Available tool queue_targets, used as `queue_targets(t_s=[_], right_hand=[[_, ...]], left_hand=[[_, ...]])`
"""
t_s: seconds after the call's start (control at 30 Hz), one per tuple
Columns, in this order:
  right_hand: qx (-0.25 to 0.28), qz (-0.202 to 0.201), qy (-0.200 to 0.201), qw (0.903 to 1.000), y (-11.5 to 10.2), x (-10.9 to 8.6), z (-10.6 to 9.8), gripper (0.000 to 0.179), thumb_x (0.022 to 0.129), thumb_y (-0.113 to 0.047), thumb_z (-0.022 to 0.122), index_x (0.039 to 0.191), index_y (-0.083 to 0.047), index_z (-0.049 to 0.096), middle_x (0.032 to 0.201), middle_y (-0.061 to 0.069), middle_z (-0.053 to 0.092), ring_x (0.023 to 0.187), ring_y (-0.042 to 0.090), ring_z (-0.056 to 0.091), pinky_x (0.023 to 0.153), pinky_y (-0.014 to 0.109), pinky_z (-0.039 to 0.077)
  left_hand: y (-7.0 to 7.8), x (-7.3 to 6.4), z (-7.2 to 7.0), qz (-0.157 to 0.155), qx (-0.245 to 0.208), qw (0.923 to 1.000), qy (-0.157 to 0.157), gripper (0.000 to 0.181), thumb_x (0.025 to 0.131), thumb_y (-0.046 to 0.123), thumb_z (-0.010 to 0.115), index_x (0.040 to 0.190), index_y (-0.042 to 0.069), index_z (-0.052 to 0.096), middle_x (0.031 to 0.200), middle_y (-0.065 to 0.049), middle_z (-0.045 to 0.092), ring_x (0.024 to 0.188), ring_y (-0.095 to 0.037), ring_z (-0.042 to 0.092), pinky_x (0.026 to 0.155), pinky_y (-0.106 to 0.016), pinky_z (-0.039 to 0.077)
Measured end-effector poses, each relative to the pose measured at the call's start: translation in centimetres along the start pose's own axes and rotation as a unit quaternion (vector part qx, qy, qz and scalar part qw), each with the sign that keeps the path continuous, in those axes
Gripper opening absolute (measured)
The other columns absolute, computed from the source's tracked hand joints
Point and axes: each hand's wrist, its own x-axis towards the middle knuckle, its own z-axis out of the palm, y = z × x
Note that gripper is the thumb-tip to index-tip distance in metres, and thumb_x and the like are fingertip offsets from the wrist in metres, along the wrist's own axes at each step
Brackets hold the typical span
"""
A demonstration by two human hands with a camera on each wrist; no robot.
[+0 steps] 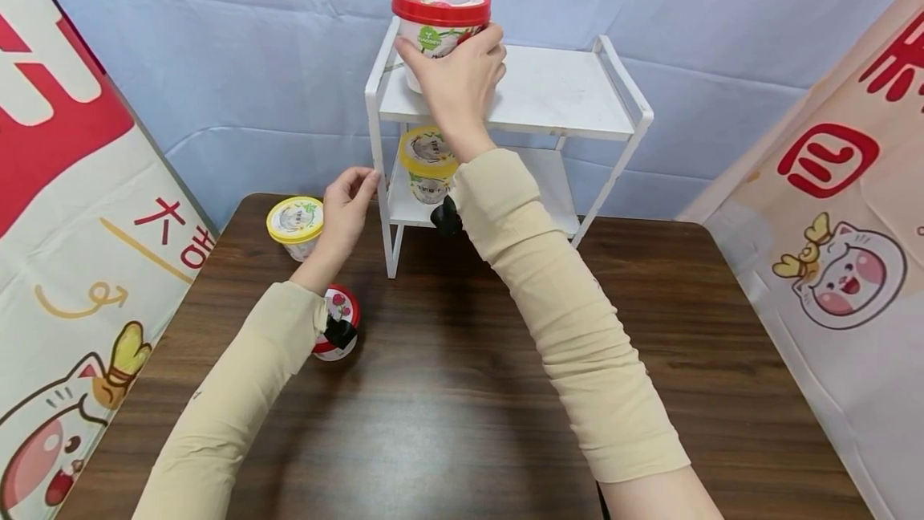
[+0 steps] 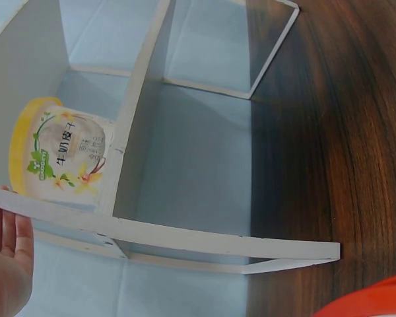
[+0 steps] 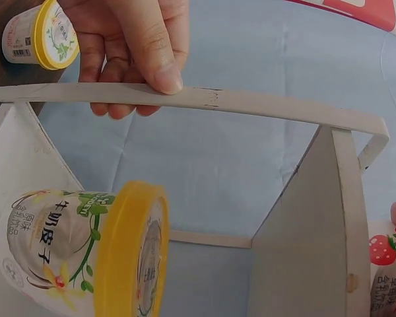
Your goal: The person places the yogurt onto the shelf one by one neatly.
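My right hand grips a red-lidded paper tub at the left end of the white rack's top shelf. Thumb and fingers spread round its sides; whether its base touches the shelf is hard to tell. With my left hand I pinch the rack's left front post, and the right wrist view shows thumb and fingers on either side of it. On the lower shelf a yellow-lidded tub stands upright, its printed side plain in the left wrist view.
Left of the rack, another yellow-lidded tub stands on the dark wooden table. A second red-lidded tub sits partly hidden below my left wrist. Light blue cloth hangs behind, with printed banners at both sides.
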Motion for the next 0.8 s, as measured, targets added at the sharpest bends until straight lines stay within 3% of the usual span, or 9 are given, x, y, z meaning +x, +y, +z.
queue_targets(t_s=[0.43,0.63,0.8], right_hand=[[-0.036,0.023,0.015,0.9990,-0.1,0.1,0.7,0.095,0.066,-0.061,0.068,0.132,-0.012,0.020,0.122,0.002,0.037,0.113,0.014,0.036,0.086,0.023,0.037],[-0.073,0.036,0.022,0.9965,-0.2,0.3,1.1,0.101,0.063,-0.064,0.069,0.133,-0.012,0.018,0.126,0.002,0.037,0.117,0.014,0.035,0.088,0.022,0.037],[-0.065,0.028,0.021,0.9973,0.0,0.1,0.9,0.103,0.061,-0.066,0.069,0.132,-0.011,0.018,0.125,0.003,0.036,0.115,0.016,0.035,0.087,0.023,0.038]], left_hand=[[0.0,0.0,-0.1,-0.005,-0.001,1.0000,0.001,0.025,0.093,0.008,0.051,0.097,-0.015,0.057,0.084,-0.016,0.055,0.068,0.001,0.047,0.066,-0.017,0.043],[0.0,0.0,-0.1,-0.007,-0.002,1.0000,0.000,0.024,0.093,0.008,0.052,0.097,-0.015,0.058,0.082,-0.008,0.055,0.068,0.001,0.048,0.068,-0.020,0.044],[0.0,0.0,-0.1,-0.006,-0.003,1.0000,0.002,0.024,0.092,0.008,0.052,0.097,-0.015,0.058,0.082,-0.009,0.056,0.067,0.001,0.048,0.067,-0.018,0.044]])
